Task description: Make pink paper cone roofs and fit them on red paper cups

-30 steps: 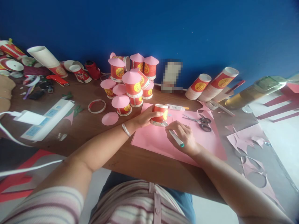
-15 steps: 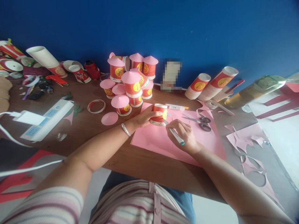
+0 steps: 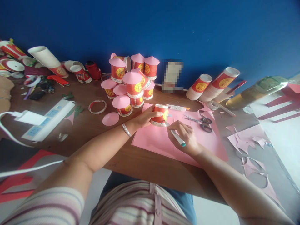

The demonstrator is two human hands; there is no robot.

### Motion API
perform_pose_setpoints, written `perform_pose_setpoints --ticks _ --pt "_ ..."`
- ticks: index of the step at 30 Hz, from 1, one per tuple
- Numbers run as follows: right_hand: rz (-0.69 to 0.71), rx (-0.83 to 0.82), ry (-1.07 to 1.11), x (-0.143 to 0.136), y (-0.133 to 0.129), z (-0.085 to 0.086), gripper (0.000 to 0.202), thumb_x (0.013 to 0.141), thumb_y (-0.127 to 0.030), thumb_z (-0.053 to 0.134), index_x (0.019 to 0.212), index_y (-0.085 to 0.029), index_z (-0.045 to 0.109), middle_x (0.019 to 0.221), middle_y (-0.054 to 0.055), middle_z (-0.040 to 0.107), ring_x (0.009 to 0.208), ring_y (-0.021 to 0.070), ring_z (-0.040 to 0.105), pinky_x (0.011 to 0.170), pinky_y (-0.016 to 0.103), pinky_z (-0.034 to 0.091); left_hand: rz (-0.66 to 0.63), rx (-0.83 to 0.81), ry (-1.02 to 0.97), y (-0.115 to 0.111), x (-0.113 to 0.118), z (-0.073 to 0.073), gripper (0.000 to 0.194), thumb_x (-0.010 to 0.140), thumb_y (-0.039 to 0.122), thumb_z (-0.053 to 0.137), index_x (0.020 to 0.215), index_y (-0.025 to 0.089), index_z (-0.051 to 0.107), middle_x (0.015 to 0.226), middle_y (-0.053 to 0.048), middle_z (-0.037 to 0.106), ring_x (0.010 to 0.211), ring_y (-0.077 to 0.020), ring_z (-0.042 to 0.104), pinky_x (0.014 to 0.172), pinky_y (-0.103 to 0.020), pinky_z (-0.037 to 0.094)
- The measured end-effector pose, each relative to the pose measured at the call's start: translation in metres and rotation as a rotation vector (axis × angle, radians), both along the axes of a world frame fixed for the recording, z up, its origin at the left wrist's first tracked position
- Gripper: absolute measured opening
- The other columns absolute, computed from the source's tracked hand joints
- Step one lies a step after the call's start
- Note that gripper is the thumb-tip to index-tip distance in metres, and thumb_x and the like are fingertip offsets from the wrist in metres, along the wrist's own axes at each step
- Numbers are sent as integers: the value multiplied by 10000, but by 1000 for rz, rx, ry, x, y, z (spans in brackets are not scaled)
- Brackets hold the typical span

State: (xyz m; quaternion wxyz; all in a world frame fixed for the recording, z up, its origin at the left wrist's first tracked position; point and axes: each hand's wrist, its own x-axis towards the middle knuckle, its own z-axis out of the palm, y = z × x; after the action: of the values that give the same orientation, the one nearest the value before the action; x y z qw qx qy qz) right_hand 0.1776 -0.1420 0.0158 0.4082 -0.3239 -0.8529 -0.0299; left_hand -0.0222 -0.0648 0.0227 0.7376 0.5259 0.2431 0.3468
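My left hand (image 3: 147,118) grips a red paper cup (image 3: 159,116) with a yellow emblem, its white rim facing down. A white marker with a green end (image 3: 178,138) is in my right hand (image 3: 184,136), fingers closed round it, its tip close to the cup's lower rim; whether it touches is unclear. Both hands are over pink paper sheets (image 3: 152,140). Dark-handled scissors (image 3: 205,124) lie on the paper to the right, and another marker (image 3: 177,108) lies behind the cup.
Several red cups with pink cone tops (image 3: 133,82) stand behind to the left. Farther left are a white power strip (image 3: 50,118) and a red-white ring (image 3: 97,107). Stacked cups (image 3: 199,87), tape (image 3: 212,105), a bottle (image 3: 256,92) and pink scraps (image 3: 243,140) are at right.
The view has shifted very slightly. My right hand and the marker stay close to the cup's lower rim, with hardly any movement; my left hand still holds the cup.
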Motion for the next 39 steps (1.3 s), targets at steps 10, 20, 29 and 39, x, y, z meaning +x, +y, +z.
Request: perform_pose_setpoints --ticks 10,20,29,39 --pt "17 -10 0 -1 -1 -1 186 905 -35 547 938 -218 531 737 -11 599 597 117 550 545 233 437 12 34 0 1 0 -3 328 796 374 751 995 128 665 882 -66 677 797 -175 644 725 -293 538" --pt "37 -20 2 -4 -4 1 177 912 -40 547 947 -212 536 751 -8 614 610 113 563 551 226 444 39 -40 -26 0 0 -6 319 806 339 745 1042 150 645 913 -48 677 818 -169 648 697 -259 537" --pt "162 26 -32 -7 -10 1 204 898 -35 560 981 -218 528 726 -30 590 573 100 532 541 222 438 1 -55 -25 2 0 -10 311 819 362 740 1049 169 657 969 -59 692 870 -190 657 727 -287 557" --pt "167 89 -83 -8 -10 0 195 891 -34 602 1000 -189 560 721 -22 600 590 104 548 560 226 463 26 -3 -59 10 -4 -16 326 819 411 743 1035 169 709 984 -101 746 985 -251 700 860 -359 556"
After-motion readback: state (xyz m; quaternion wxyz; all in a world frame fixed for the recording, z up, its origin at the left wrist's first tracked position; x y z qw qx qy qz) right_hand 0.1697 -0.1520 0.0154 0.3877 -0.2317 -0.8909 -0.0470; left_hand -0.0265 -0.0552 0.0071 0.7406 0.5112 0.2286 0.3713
